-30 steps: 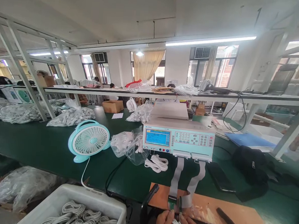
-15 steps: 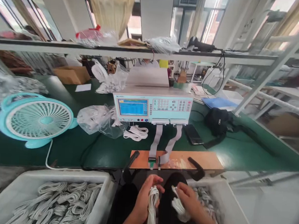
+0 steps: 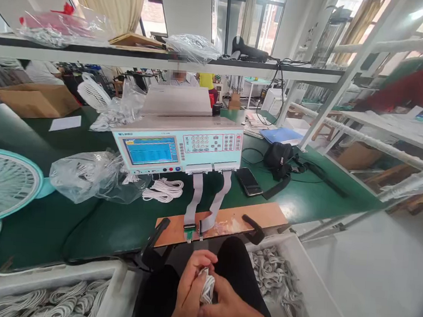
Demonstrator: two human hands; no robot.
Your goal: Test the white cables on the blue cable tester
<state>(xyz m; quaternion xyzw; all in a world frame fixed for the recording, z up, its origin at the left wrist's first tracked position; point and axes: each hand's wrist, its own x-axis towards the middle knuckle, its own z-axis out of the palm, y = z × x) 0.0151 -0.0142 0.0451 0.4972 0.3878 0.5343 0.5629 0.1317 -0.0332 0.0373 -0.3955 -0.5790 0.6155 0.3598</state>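
Green matting covers the long workbench that fills the middle of the frame, with white racking above it.

At the bottom centre, over the person's dark lap, the left hand and the right hand meet around a small bundle of white cable. The left fingers curl closed over its top; the right hand presses against it from below, but how its fingers grip is hidden behind the bundle and the other hand. Most of the cable is covered, so only a few loops show.

At lower left a white bin of coiled cables is cut off by the frame edge; at lower right a second bin holds a looser heap.

Just beyond the hands a brown board lies at the bench edge, with two grey ribbon cables running up to a pale tester with a blue screen. Left of it sit a clear bag and a blue fan, partly out of frame. A phone and a black bag lie to the right.

Farther back, people at upper centre and upper right are blurred.
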